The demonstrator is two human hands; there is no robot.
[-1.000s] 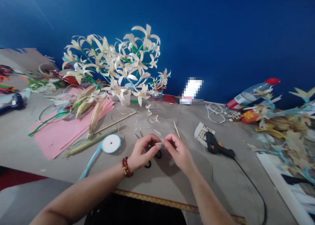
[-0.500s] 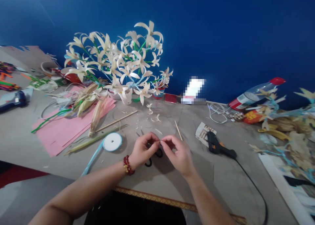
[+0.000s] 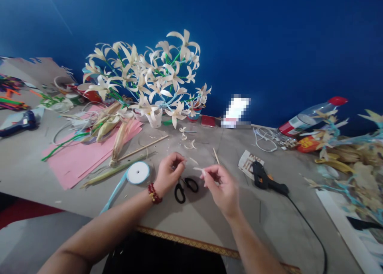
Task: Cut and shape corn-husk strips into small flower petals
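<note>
My right hand pinches a small pale petal-like strip between thumb and fingertips; its free end points left. My left hand is a short way to the left, thumb and fingers curled together in a pinch. Whether anything tiny is in it cannot be made out. Below and between the hands lie scissors with black handles, their blades partly hidden by my left hand. A roll of light blue ribbon lies left of my left hand. More small pale strips are scattered on the table beyond.
Pale handmade flowers stand in small pots at the back. Pink paper sheets with dried husks lie left. A black glue gun and its cord lie right, near a red-capped bottle. A thin stick lies beyond my right hand.
My hands were touching at the fingertips and have moved apart, left and right. The pale strip now shows in my right hand, and the scissors' handles are uncovered.
</note>
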